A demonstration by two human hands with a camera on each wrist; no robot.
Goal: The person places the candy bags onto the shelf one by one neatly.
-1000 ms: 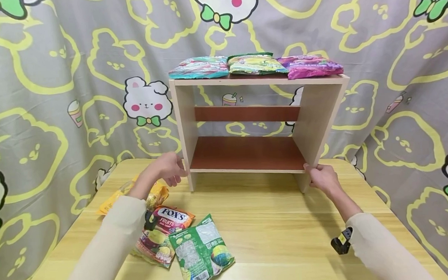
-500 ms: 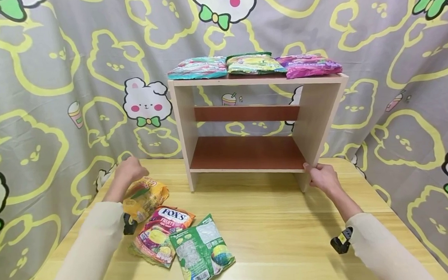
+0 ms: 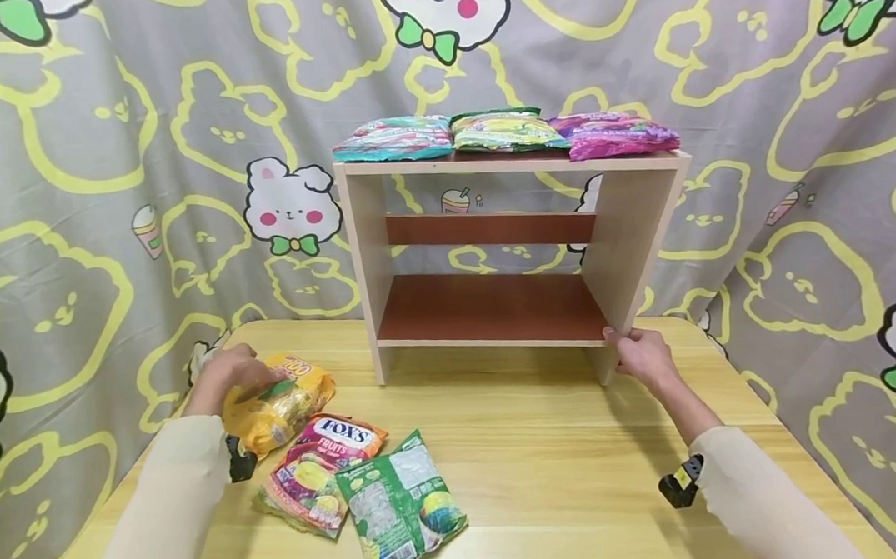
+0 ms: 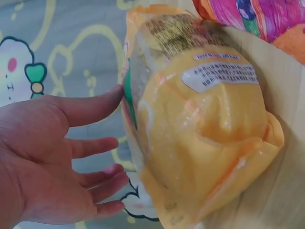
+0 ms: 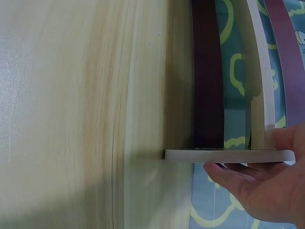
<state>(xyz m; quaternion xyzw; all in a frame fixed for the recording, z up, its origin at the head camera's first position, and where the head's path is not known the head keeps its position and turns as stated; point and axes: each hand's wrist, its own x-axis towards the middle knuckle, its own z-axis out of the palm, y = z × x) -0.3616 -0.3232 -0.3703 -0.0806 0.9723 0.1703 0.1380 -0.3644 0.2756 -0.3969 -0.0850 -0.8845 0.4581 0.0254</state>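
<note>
We see the left grip (image 3: 230, 374) spread, thumb against the edge of a yellow bag (image 3: 281, 410) on the left of the counter (image 3: 546, 467), while the right grip (image 3: 644, 358) pinches the right side panel (image 3: 638, 229) of a wooden shelf (image 3: 503, 166). The left side panel (image 3: 366, 275) stands between the yellow bag and the brown lower board (image 3: 490, 309). Just beside that bag lies a Fox's bag (image 3: 323, 472), touched by a green bag (image 3: 404, 508). Above, we count a teal bag (image 3: 397, 140), a yellow-green bag (image 3: 507, 133) and a purple bag (image 3: 622, 136) in a row before a cartoon-print curtain (image 3: 210, 156).
</note>
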